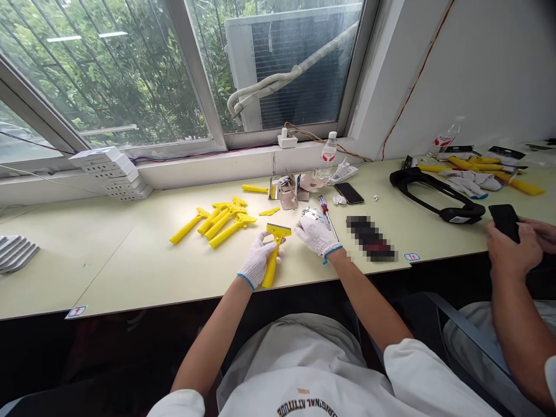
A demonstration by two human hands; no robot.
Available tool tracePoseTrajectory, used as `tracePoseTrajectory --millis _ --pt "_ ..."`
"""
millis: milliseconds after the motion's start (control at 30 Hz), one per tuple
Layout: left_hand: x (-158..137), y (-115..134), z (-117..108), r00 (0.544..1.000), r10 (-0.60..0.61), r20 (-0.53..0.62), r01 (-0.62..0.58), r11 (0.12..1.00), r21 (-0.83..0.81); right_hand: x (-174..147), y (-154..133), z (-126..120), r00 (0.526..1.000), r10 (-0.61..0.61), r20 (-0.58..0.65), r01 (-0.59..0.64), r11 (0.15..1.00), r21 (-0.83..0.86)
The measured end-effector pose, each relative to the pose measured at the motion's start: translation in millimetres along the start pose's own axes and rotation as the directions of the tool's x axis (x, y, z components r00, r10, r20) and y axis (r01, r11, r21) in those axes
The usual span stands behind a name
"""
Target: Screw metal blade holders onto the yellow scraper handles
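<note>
Yellow scraper (272,262), grey strip (278,227) edging wide head (278,233); left grip (259,258) clasping handle (269,274), right grip (316,234): cannot tell

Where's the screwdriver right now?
In the head view, just right of centre, the screwdriver lies on the table beside the gloved right hand, with a phone lying to its right.

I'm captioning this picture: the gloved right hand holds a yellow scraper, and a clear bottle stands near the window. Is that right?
Wrong hand: the head view shows the gloved left hand holding the yellow scraper; the clear bottle does stand near the window.
</note>
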State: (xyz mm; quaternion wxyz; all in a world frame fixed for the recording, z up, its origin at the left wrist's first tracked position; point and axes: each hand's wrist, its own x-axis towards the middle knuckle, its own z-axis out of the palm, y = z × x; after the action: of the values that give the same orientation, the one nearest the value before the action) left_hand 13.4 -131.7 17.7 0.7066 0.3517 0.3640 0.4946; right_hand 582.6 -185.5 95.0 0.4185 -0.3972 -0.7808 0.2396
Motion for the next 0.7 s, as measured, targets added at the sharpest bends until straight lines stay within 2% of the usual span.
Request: tracePoseTrajectory --millis 67,100,200,367,533,600,700 --pt "-1.4 -0.7 0.9 1.000 0.006 0.019 -0.007 0.999 0.034 -6.6 7.2 -0.2 0.976 -0.017 -0.219 0.026 0.999 0.039" --pt "-2.3 -1.1 1.2 0.999 0.010 0.030 -0.012 0.999 0.049 -8.9 9.7 0.4 0.958 -0.011 -0.288 0.029 0.998 0.059" --pt "-4.9 -2.6 1.7 0.997 0.028 0.070 -0.035 0.995 0.092 -11.7 13.2 2.7 0.944 0.012 -0.328 0.016 0.996 0.084" --pt "-6.6 -5.5 2.8 0.992 0.040 0.120 -0.060 0.984 0.166 -14.4 15.5 -1.3 0.968 0.024 -0.251 0.010 0.991 0.133" --pt "-6.6 -6.6 3.2 0.992 0.044 0.116 -0.068 0.976 0.207 -14.0 22.0 -15.6 1.000 0.017 -0.014 -0.016 0.996 0.090" --pt "-6.5 -6.4 3.0 0.992 0.044 0.119 -0.069 0.975 0.212 -14.1 25.7 -15.7 0.999 -0.025 -0.022 0.028 0.987 0.157" --pt "-6.0 -5.8 2.9 0.993 0.024 0.118 -0.048 0.978 0.203 -16.2 32.5 -10.0 0.984 -0.119 -0.133 0.156 0.933 0.325"
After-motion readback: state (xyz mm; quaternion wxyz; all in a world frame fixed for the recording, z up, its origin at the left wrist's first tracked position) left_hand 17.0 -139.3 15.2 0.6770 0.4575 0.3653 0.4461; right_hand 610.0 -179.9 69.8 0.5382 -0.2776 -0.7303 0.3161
